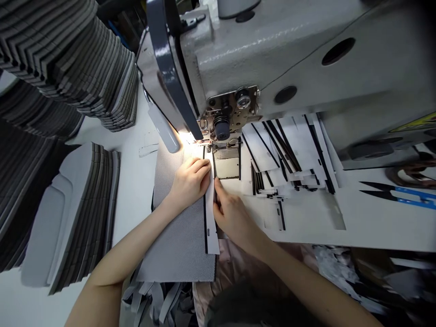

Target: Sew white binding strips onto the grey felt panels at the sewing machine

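A grey mesh-textured fabric panel (177, 247) lies under the sewing machine's needle area (208, 146). Along its right side runs a white strip (211, 227) with a black edge, its top end under the presser foot. My left hand (192, 179) is closed, fingers bent and pressed together on the strip just before the foot. At the right edge of the panel and strip is my right hand (235, 218), index finger pointing toward the foot and thumb bent below. It seems to grip that edge; the other fingertips are hidden.
Tall stacks of grey padded panels (78, 68) and more panels (78, 213) stand left. White, black-edged strips (272, 150) lie right of the needle. Blue-handled scissors (402, 193) rest at far right. The machine head (272, 59) overhangs the table; a lamp (165, 129) lights the needle.
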